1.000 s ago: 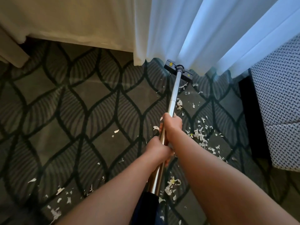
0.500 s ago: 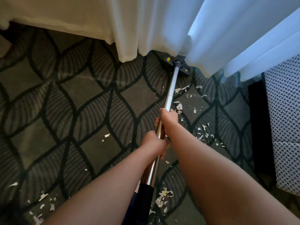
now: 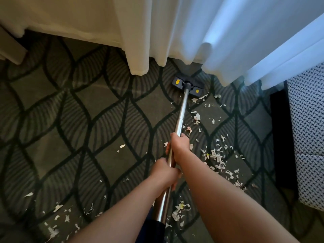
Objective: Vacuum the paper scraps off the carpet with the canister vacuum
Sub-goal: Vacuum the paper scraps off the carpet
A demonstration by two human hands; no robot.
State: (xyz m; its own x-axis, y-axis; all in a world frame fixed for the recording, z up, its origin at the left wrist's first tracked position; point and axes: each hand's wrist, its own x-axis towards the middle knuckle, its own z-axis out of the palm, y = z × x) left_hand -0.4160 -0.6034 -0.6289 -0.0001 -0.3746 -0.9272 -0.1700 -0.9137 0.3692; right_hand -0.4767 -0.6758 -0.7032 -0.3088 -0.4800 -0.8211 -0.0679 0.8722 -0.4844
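Right now the vacuum's metal tube (image 3: pixel 181 118) is held in both hands. The right hand (image 3: pixel 179 146) is further along it and the left hand (image 3: pixel 164 174) is just behind, nearer the body. The fingers (image 3: pixel 168 148) of each hand are curled tight around the shiny tube, and the two hands are nearly touching.

The tube's long axis runs away from the person, slanting down to the floor and leaning a little to the right. It points at the foot of the white curtain (image 3: pixel 201 32). At the near end it goes into a dark sleeve (image 3: pixel 154 228) low between the forearms. At the far end is the dark floor head (image 3: pixel 189 85) with two yellow patches. It sits flat on the patterned carpet (image 3: pixel 84 120), turned crosswise to the tube and just in front of the curtain's hem.

Paper scraps (image 3: pixel 217 157) lie thickest on the carpet to the right of the tube, from beside the head back past the right forearm. More lie under the arms and off to the lower left. A seat with woven-pattern fabric (image 3: pixel 309 130) stands at the right edge, and cream cloth (image 3: pixel 61 20) hangs at the upper left.
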